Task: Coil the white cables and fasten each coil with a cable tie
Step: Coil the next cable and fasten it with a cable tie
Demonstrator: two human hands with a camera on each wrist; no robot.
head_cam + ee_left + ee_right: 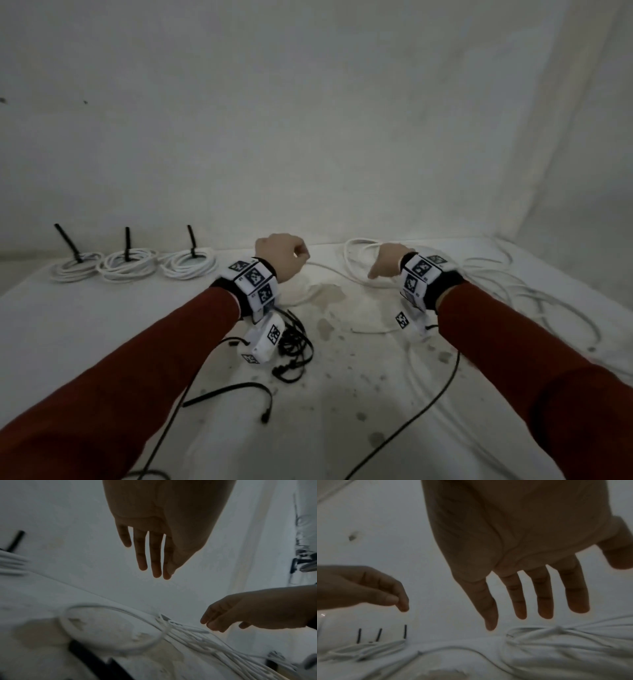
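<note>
Both hands hover over a stained white surface (342, 394) and hold nothing. The left hand (281, 257) hangs with its fingers (155, 555) straight and close together, the thumb lying alongside them. The right hand (388, 261) is also spread, its fingers (544, 595) straight and slightly apart above a loose bundle of white cable (565, 642).

Three finished coils (132, 265) lie in a row at the far left edge, each bound with a black cable tie whose tail (126, 243) sticks upward. More uncoiled white cables (534, 298) sprawl in loops to the right, well apart from the coils. One loop (111, 627) lies beneath the left hand; it seems to be a single strand, though the wrist view is blurred.

Spare black cable ties (291, 346) lie in a small tangle near the left wrist.
</note>
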